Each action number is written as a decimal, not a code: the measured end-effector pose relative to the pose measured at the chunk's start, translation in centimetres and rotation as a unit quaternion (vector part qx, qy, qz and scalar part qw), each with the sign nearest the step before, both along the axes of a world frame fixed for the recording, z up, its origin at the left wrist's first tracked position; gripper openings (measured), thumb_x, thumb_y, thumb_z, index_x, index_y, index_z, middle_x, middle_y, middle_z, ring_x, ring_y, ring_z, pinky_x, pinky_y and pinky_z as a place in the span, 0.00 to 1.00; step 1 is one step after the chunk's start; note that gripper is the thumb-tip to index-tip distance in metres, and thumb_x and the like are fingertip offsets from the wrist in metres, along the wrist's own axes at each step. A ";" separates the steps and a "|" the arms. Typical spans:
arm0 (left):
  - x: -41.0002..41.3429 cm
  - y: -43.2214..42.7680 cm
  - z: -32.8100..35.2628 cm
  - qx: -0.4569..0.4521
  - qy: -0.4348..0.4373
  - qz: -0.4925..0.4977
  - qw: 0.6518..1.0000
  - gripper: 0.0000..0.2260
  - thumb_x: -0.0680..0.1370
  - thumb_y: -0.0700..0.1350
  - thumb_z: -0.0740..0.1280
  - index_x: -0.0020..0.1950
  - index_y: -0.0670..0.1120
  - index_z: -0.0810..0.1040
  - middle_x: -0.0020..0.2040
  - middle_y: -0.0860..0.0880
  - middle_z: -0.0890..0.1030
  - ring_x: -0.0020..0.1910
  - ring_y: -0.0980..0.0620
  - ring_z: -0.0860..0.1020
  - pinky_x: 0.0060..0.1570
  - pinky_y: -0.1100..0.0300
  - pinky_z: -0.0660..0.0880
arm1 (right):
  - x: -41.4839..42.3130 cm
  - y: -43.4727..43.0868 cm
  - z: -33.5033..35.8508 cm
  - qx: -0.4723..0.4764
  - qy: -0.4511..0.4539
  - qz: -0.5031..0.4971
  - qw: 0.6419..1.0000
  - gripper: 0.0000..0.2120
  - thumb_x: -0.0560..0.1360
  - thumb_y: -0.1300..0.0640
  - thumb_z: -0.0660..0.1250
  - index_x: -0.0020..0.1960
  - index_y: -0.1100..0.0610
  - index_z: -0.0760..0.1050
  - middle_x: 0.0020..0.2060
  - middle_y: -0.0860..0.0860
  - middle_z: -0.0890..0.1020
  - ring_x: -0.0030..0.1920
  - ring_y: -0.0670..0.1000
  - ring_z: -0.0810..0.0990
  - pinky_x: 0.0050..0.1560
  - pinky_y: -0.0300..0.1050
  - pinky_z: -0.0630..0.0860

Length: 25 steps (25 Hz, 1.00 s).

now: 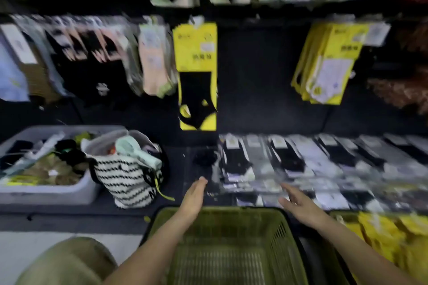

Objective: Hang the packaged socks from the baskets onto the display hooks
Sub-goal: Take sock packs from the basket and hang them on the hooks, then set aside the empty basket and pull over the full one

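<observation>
Open lane straight ahead: bare dark panel [254, 71] between single yellow packet [196, 53] and yellow bundle [328, 62]. Narrow bare shelf strip [178, 169] ahead of left hand [193, 196], hemmed by striped bag [125, 180] left, sock row [301, 159] right. Forward of right hand [298, 206]: same row in the way. Clear drop into green basket [220, 210] from above. Grey bin [46, 192] blocking far left.

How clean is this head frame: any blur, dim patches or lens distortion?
Head view: motion blur smears everything, so print on the yellow sock pack is unreadable; the backboard is dim; corners look stretched by the wide-angle lens; left hand and right hand are recognisable.
</observation>
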<state>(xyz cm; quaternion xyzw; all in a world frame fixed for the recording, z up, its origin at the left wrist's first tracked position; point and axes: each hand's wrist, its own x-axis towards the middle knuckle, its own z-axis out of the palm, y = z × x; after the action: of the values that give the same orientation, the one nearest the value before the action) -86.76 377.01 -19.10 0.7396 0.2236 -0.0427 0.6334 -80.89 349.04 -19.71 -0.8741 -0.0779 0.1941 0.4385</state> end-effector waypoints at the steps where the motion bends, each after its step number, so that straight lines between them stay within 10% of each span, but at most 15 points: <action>1: -0.5 -2.0 -1.6 0.024 0.004 -0.017 1.000 0.19 0.82 0.52 0.53 0.66 0.44 0.72 0.68 0.46 0.72 0.65 0.49 0.70 0.65 0.61 0.64 | -1.1 -2.3 -1.8 -0.045 0.014 -0.011 0.999 0.28 0.77 0.54 0.63 0.74 0.55 0.58 0.73 0.55 0.64 0.72 0.54 0.63 0.68 0.44 0.62; 4: -1.9 -9.7 -5.8 0.100 0.005 -0.103 0.990 0.15 0.80 0.46 0.61 0.63 0.41 0.73 0.63 0.44 0.76 0.57 0.52 0.74 0.51 0.72 0.68 | -4.3 -8.2 -5.9 -0.144 0.055 -0.061 0.986 0.30 0.76 0.54 0.66 0.74 0.60 0.59 0.71 0.58 0.67 0.70 0.55 0.67 0.66 0.43 0.64; 8: -3.1 -19.9 -10.0 0.151 0.022 -0.246 0.957 0.22 0.78 0.48 0.64 0.70 0.44 0.67 0.69 0.44 0.70 0.69 0.46 0.68 0.67 0.58 0.66 | -7.0 -13.0 -8.0 -0.215 0.069 -0.136 0.965 0.28 0.75 0.53 0.68 0.70 0.62 0.64 0.64 0.62 0.73 0.65 0.60 0.72 0.61 0.48 0.69; 15: -4.4 -25.7 -14.9 0.434 -0.024 -0.399 0.808 0.31 0.77 0.52 0.63 0.76 0.48 0.54 0.78 0.53 0.50 0.77 0.52 0.44 0.72 0.48 0.52 | -10.5 -15.7 -12.0 -0.267 0.136 -0.059 0.952 0.20 0.75 0.54 0.66 0.64 0.61 0.71 0.59 0.58 0.77 0.59 0.57 0.74 0.58 0.47 0.71; 25: -7.3 -15.9 -14.4 0.453 -0.060 -0.326 0.828 0.28 0.76 0.46 0.65 0.74 0.47 0.59 0.76 0.50 0.60 0.76 0.52 0.54 0.68 0.55 0.61 | -9.4 -13.1 -11.6 -0.166 0.169 -0.084 0.968 0.27 0.73 0.69 0.62 0.72 0.60 0.64 0.64 0.58 0.74 0.62 0.60 0.73 0.57 0.46 0.72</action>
<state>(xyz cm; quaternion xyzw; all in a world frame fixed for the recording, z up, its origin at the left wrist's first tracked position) -94.07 361.10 -33.52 0.9745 -0.0746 -0.0963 0.1887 -90.31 335.92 -31.33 -0.8925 0.1044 0.3115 0.3089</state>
